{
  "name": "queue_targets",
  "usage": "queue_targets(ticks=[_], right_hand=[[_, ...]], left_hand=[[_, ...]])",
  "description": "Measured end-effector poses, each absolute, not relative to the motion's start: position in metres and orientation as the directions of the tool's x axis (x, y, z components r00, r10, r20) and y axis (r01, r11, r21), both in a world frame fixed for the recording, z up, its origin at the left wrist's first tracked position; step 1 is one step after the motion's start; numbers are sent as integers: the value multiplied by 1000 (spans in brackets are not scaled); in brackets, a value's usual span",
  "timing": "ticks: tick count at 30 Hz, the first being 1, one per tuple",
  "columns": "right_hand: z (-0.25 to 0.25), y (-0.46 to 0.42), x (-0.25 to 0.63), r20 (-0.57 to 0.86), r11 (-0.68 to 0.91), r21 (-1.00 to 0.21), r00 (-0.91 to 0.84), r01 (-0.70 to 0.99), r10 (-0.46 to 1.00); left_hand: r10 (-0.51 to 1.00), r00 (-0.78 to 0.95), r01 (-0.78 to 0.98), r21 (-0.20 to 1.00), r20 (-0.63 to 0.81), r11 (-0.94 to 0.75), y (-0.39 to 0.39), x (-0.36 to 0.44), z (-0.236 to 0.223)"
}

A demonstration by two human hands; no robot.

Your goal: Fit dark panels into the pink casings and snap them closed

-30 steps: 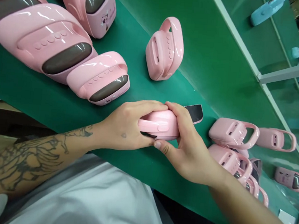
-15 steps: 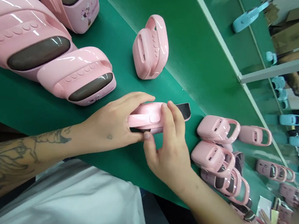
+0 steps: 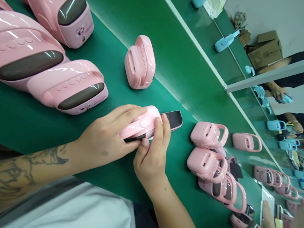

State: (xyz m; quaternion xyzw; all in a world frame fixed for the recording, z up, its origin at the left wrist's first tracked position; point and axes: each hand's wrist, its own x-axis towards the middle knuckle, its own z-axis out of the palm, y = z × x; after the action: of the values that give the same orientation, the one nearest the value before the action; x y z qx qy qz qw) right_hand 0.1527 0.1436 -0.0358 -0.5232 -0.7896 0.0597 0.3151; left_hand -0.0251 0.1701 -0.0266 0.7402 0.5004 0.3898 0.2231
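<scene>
A pink plastic device with a looped handle [image 3: 144,123] is held between my two hands over the green table. My left hand [image 3: 106,133] wraps its left end, fingers over the top and thumb below. My right hand [image 3: 152,156] grips the other end, with fingertips on top and the thumb at the lower edge. A black-faced flat piece [image 3: 175,119] sticks out past my right fingers; whether it is joined to the device is hidden. Beyond my hands, a similar pink device [image 3: 140,63] stands upright.
Several pink devices with dark windows [image 3: 83,95] lie at the left. More pink devices [image 3: 207,165] are clustered at the right. A pale rail [image 3: 195,41] runs along the green table [image 3: 82,177]. Across it, other people work near blue devices [image 3: 227,41]; another person's hand [image 3: 301,221] shows at lower right.
The view has shifted, so the surroundings sit differently in it. The held device has tilted, its right end now higher, and my right hand has drawn closer to my left.
</scene>
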Motion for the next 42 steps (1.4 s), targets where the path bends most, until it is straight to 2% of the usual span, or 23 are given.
queue_targets(ticks=[3,7,9,12,13,15,18,20,24,28,30,32,35,42], right_hand=[[-37,145,147,449,435,-440,-227,786,864],[-29,148,148,394,386,-483,-198,786,897],[-23,147,158,378,367,-531,-174,764,909],[-17,143,183,457,383,-550,-116,742,882],[-18,141,191,480,415,-517,-148,749,865],[-24,138,201,424,480,-400,-307,780,852],[-39,135,203,254,523,-197,-472,829,844],[-48,134,201,243,514,-133,-475,848,846],[-42,124,215,293,507,-210,-441,836,848],[-6,113,230,289,409,-274,-332,870,898],[12,112,226,335,447,-221,-363,866,869],[24,116,216,388,508,-111,-434,854,813],[34,126,199,376,548,13,-512,836,772],[43,139,183,274,612,94,-611,785,743]], left_hand=[[907,166,614,680,387,-402,168,-19,-28],[908,140,627,674,396,-391,171,-15,-28],[938,131,619,713,320,-330,175,-18,-25],[995,0,609,789,98,-78,181,-29,-16],[998,-55,594,805,32,7,182,-33,-13],[993,-115,550,830,-29,88,182,-40,-6],[997,-76,532,845,-12,51,177,-47,4],[1000,-25,543,840,9,6,173,-49,7],[997,68,537,842,20,-54,167,-55,3],[987,148,521,842,68,-136,164,-59,-4],[978,177,526,830,107,-186,164,-60,-5],[975,193,535,821,112,-200,163,-59,-5],[969,219,533,819,110,-214,163,-58,-4],[963,229,552,795,145,-251,162,-54,-4]])
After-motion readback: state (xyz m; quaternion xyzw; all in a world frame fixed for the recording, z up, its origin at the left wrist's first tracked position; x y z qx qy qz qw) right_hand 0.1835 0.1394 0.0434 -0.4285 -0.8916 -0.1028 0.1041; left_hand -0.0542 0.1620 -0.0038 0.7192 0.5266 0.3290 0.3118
